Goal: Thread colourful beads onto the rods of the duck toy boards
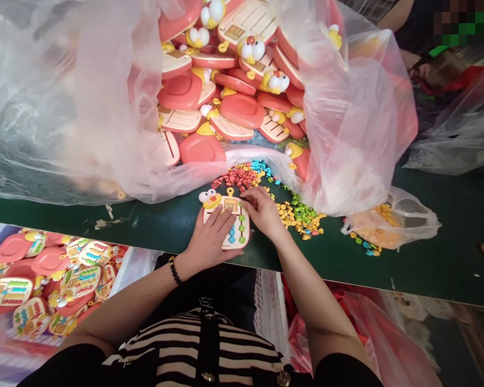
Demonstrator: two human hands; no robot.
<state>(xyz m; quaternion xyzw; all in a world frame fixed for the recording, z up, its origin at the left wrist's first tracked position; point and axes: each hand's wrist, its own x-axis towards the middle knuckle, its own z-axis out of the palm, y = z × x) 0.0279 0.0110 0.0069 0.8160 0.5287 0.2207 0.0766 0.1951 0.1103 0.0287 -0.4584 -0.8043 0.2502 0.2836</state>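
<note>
On the green table in front of me lies a toy board with a cream face, sliding slots, and a yellow head with bulging white eyes. Green beads sit in its right slot and blue beads in the one beside it. My left hand rests across the board's left part, fingers over the face and thumb along the lower edge, holding it. At the board's upper right corner, my right hand is closed in a pinch by the right slot. A small green bead shows at its fingertips, partly hidden.
Loose red beads, yellow beads and green beads lie behind and right of the board. A large plastic bag spills similar boards. Bead-filled boards lie lower left. A small bag stands right. Another person's arm shows upper right.
</note>
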